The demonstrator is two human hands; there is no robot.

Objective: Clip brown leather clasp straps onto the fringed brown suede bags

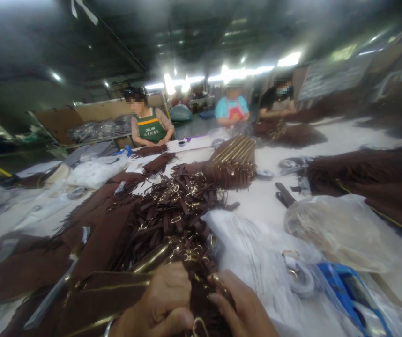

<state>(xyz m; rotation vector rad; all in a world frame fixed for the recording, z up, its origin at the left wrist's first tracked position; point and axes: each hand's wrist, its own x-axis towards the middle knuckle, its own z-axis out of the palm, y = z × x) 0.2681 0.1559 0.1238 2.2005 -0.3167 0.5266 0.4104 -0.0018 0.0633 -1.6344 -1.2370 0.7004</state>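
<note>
Brown fringed piece [199, 292], gold-trimmed, is lying at the near table edge, bottom centre, between 2 hands. L hand [159, 304] is curling shut around its near edge, knuckles up. R hand [245, 309] is pinching its strands w/ fingertips pressed together. 1 gold ring [198, 326] is showing just below, between both hands; what it is fixed to can't be told.

Just behind the hands, 1 big heap of brown straps [182, 208] w/ gold buckles is spreading across the white table [257, 201]; straps too tangled to count. Beyond the heap, 1 stack of gold-edged bars [234, 154] is resting on more fringe, and 2 round rolls [266, 174] are lying just R of it.

R of the hands are lying 1 pile of white bags [250, 243], 1 clear bag [341, 229] and 1 blue object [348, 285] (blurred). 1 wide fringed panel [373, 182] is covering the far R side.

3 co-workers are working at the far edge: 1 in green apron [151, 127], 1 in blue top w/ red apron [232, 110], 1 in dark top [278, 99], each w/ hands down at the table.
</note>
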